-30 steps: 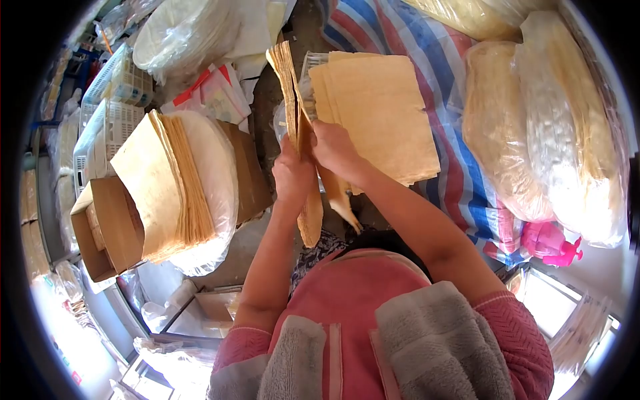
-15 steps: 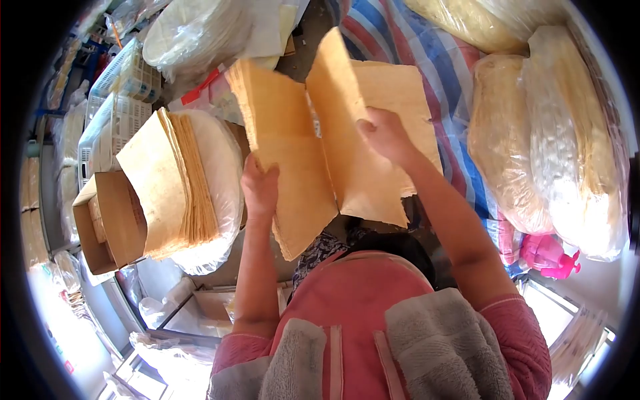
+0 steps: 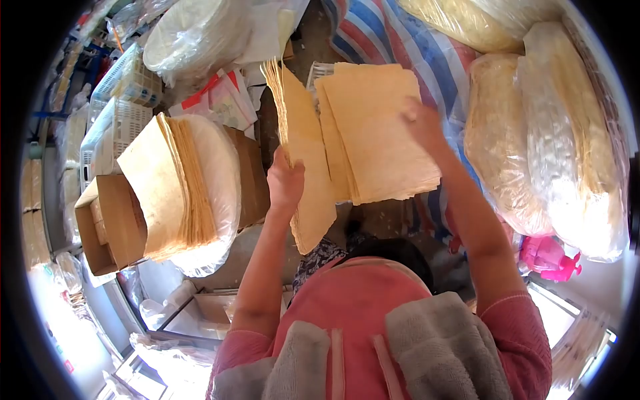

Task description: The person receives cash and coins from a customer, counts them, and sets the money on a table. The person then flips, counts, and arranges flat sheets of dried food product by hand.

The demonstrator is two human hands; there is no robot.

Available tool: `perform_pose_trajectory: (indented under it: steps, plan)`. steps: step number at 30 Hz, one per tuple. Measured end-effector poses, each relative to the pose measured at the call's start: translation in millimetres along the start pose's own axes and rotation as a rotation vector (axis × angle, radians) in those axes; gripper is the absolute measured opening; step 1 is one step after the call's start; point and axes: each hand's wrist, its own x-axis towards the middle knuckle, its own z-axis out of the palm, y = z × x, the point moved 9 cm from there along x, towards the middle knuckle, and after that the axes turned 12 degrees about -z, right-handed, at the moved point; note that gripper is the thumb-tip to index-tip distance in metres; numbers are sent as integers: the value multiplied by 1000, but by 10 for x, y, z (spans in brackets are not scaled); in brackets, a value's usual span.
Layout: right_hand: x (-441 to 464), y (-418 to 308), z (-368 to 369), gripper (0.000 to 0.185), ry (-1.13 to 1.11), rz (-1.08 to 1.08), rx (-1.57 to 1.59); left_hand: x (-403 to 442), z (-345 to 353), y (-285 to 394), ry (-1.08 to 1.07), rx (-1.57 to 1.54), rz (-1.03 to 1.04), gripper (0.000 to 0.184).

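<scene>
My left hand (image 3: 285,181) is closed round the edge of a stack of tan sheets (image 3: 308,153), which stands tilted so that its layered left edge shows. To the right, more tan sheets (image 3: 377,133) lie in a flat pile with slightly uneven edges. My right hand (image 3: 422,122) is over the upper right part of that pile, blurred by motion, so its fingers and whether they touch the top sheet cannot be made out.
Another tan stack (image 3: 163,193) leans by an open cardboard box (image 3: 110,220) at the left. White plastic baskets (image 3: 117,130) stand behind. A striped sheet (image 3: 433,47), plastic-wrapped bundles (image 3: 567,140) and a pink bottle (image 3: 548,257) are at the right.
My right hand has carried a sheet from the held stack rightward onto the flat pile, where it now lies. My left hand has swung right with its stack, now turned more edge-on.
</scene>
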Motion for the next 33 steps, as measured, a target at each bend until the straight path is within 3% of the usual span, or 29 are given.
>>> perform_pose_trajectory:
  steps: [1,2,4,8,10,14,21,29,31,33]
  plan:
    - [-19,-361,140,50,-25,13,192,17,51,33,-36,-8,-40,33]
    - [-60,-574,443,55,-203,157,444,16,94,52,-71,-17,-82,34]
    - [-134,-1022,812,64,-345,236,600,10,229,98,-303,-204,-139,43]
    - [-70,-1612,904,66,-303,285,1082,-100,454,124,-719,-518,-228,75]
    - [-38,-1692,948,63,-325,248,1218,-146,501,132,-778,-528,-208,90]
    - [-32,-1706,873,69,-443,289,1212,-105,546,-15,-764,-529,-237,103]
    - [-13,-1672,797,60,-391,273,1251,-124,497,110,-779,-597,-226,100]
    - [-79,-1645,804,52,-382,359,1192,-122,422,154,-706,-553,-144,77]
    - [-72,-1661,836,51,-336,311,1124,-78,451,89,-611,-464,-84,72]
    - [-41,-1652,845,47,-345,245,846,-62,445,93,-488,-355,-39,68]
